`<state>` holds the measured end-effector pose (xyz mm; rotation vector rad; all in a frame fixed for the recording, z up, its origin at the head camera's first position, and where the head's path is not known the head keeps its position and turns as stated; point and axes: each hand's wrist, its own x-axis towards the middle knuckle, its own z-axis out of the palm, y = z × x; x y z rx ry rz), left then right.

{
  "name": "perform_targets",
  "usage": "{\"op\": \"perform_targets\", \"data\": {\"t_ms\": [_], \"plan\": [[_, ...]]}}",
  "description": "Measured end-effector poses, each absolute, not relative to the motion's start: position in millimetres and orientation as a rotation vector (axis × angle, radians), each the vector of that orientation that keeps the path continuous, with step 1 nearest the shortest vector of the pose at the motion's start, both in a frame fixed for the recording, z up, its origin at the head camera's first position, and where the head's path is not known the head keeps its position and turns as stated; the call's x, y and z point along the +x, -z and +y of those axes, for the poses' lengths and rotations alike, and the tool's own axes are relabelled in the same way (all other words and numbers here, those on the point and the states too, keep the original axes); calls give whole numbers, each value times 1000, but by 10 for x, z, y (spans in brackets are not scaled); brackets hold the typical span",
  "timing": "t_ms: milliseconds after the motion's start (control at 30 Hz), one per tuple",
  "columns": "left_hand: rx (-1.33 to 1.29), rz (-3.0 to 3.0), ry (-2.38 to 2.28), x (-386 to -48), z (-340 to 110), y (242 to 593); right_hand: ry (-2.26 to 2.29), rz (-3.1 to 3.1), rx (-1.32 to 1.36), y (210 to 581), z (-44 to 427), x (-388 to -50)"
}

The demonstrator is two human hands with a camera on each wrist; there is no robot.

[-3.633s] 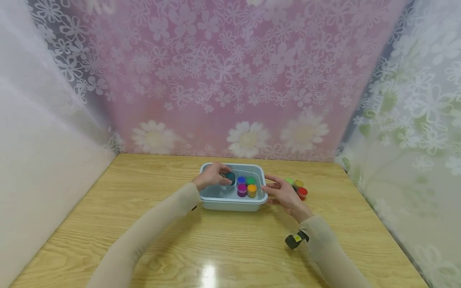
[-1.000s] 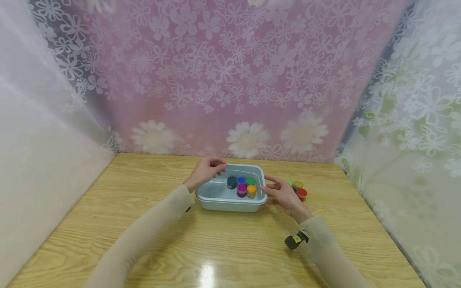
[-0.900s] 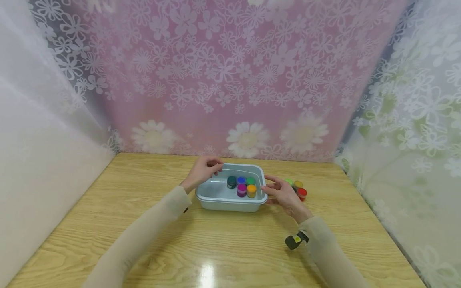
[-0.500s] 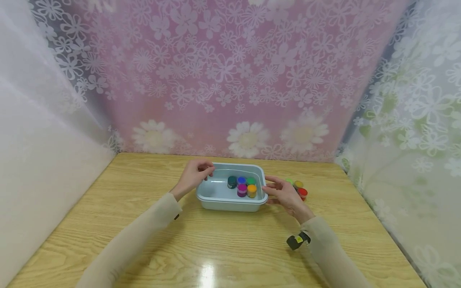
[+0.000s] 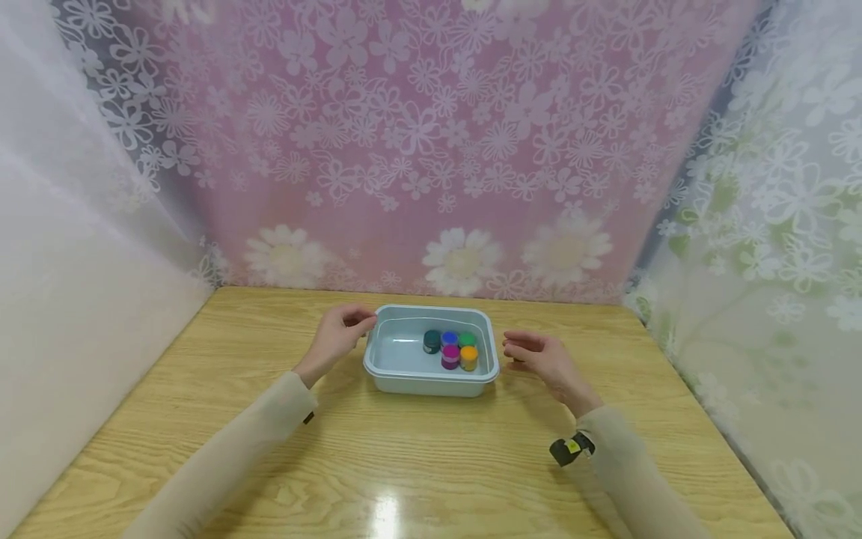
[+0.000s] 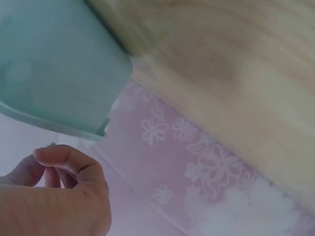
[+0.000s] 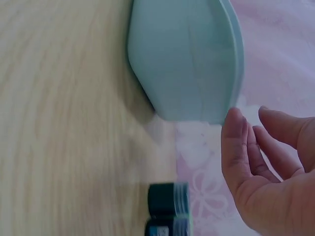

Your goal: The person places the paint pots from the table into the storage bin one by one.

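Observation:
A pale blue-grey plastic tub (image 5: 397, 383) stands on the table. In its right half sit several small paint jars: a dark teal jar (image 5: 432, 342), a blue jar (image 5: 449, 340), a green jar (image 5: 467, 340), a purple jar (image 5: 450, 357) and an orange jar (image 5: 468, 358). My left hand (image 5: 335, 340) is beside the tub's left rim, fingers loosely bent, holding nothing; the left wrist view shows a gap to the tub. My right hand (image 5: 548, 367) is just off the right end, fingers relaxed and holding nothing.
Two dark-sided jars (image 7: 168, 199) stand on the table near my right hand in the right wrist view; the head view does not show them. The wooden table (image 5: 431, 457) meets a pink flowered curtain (image 5: 377, 187) at the back, with pale curtains at both sides.
My left hand let go of the dark teal jar inside the tub and moved left to the rim. My right hand came off the tub's right end, shifting right; the jars outside dropped from the head view.

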<state>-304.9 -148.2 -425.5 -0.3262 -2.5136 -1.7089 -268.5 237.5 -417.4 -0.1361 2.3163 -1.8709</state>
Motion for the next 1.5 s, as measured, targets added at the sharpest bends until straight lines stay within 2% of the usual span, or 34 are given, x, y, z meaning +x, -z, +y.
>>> {"op": "perform_targets", "data": {"t_ms": [300, 767, 1500], "plan": [[-182, -2572, 1860, -2925, -1529, 4286, 1751, 2451, -282, 4100, 2729, -2688], [-248, -2571, 2141, -2841, -1526, 4296, 1553, 2566, -320, 4184, 3154, -2790], [-208, -2571, 2136, -2887, -1542, 4361, 1314, 2587, -502, 4388, 3610, -3043]]}}
